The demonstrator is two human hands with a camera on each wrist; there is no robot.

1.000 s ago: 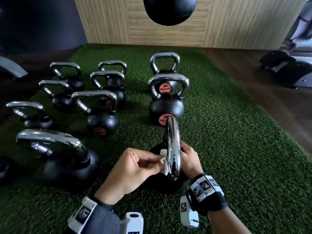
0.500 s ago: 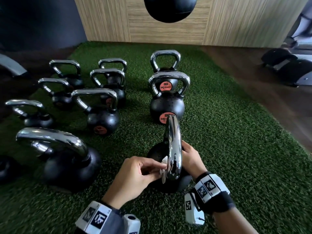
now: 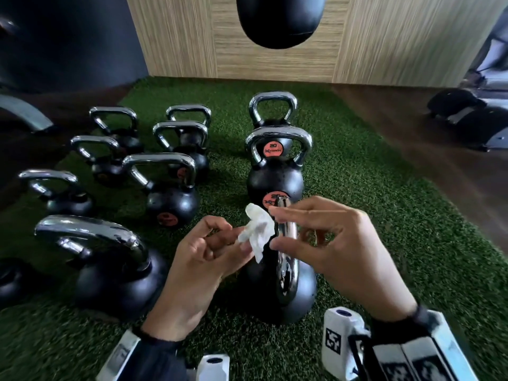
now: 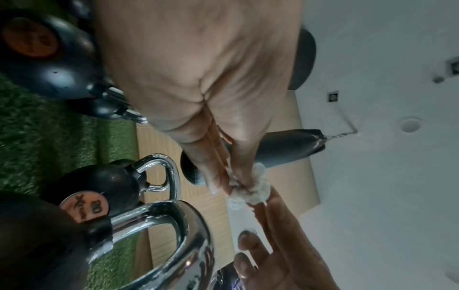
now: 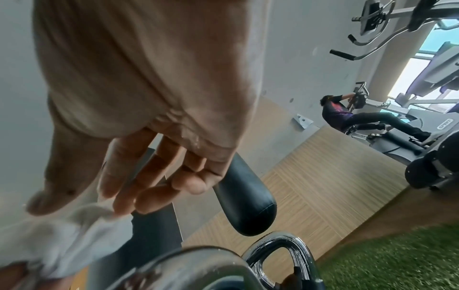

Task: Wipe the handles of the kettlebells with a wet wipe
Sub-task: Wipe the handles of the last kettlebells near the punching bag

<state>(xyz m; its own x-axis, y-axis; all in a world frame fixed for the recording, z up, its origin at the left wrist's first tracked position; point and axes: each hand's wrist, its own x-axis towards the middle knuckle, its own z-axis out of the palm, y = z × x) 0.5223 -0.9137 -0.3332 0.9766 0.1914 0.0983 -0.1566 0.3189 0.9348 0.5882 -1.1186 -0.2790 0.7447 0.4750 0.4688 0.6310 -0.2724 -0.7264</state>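
The nearest kettlebell (image 3: 302, 295) stands on the green turf with its chrome handle (image 3: 287, 251) edge-on to me. My left hand (image 3: 209, 257) pinches a crumpled white wet wipe (image 3: 257, 229) between thumb and fingertips, just left of the handle's top and off the metal. In the left wrist view the wipe (image 4: 253, 190) is bunched at the fingertips. My right hand (image 3: 330, 243) hovers over the handle with fingers spread, index finger and thumb at the wipe's right edge, holding nothing. In the right wrist view the wipe (image 5: 62, 241) lies below the right hand's thumb.
Several more chrome-handled kettlebells stand on the turf: a big one (image 3: 110, 270) at near left and two marked 20 (image 3: 275, 174) straight ahead. A black punch bag (image 3: 280, 20) hangs before the wooden wall. Gym machines (image 3: 472, 119) and a person (image 5: 347, 115) are to the right.
Both hands came up from low on the handle's sides. The left lifted the wipe off the chrome; the right let go of the kettlebell and reached across toward the wipe.
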